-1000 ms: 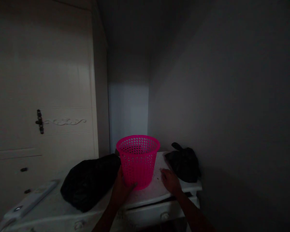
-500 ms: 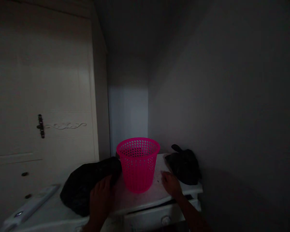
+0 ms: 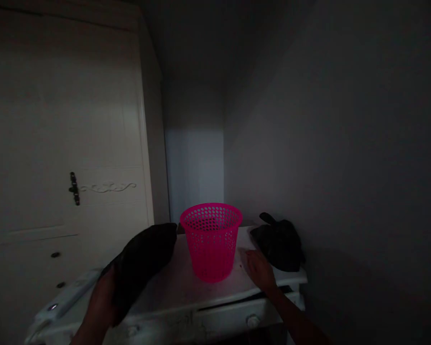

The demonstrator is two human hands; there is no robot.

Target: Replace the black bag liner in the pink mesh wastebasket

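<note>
Two black bags (image 3: 147,254) (image 3: 280,247) flank one pink basket (image 3: 211,256).

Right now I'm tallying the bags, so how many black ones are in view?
2. The left black bag is against the left hand, left of the pink basket; the right black bag is on the dresser, near the right hand. The basket could hide others.

You've got dim light. White dresser (image 3: 172,283) below your right fingers (image 3: 252,261); grey wall (image 3: 326,143) to their right; paler wall strip (image 3: 196,163) beyond them; white wardrobe (image 3: 107,120), dark handles (image 3: 74,189), beyond and to their left.
</note>
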